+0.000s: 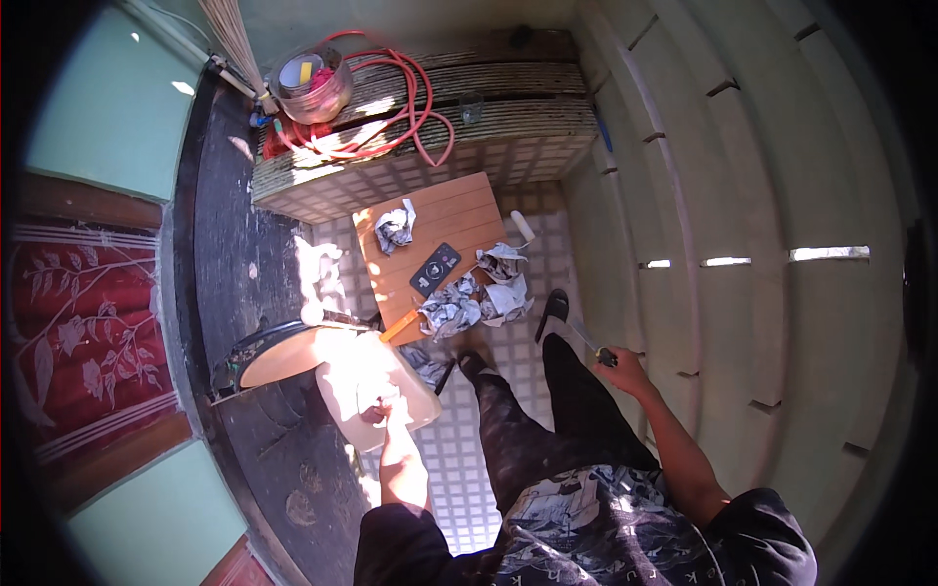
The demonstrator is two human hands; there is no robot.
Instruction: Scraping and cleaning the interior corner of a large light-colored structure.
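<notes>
My right hand point(626, 371) is wrapped round the dark handle of a screwdriver point(607, 356), beside my right knee. Its thin shaft points away and to the left. Over the sunlit pale seat of a chair point(415, 396), my left hand point(388, 404) has its fingers curled together. Glare washes them out, so what they hold, if anything, cannot be made out. Beyond the seat, a low wooden table point(451, 207) carries a dark phone-like device point(436, 271), crumpled newspaper point(395, 228) and an orange strip-shaped item point(400, 325). More crumpled newspaper point(451, 307) lies at its near right edge.
The chair's rounded back point(283, 357) leans by a dark wooden ledge point(244, 234) on the left. A slatted bench point(489, 78) at the back bears a red hose point(427, 107), a clear bowl point(315, 98) and a glass point(471, 107). A pale wall point(723, 322) rises on the right.
</notes>
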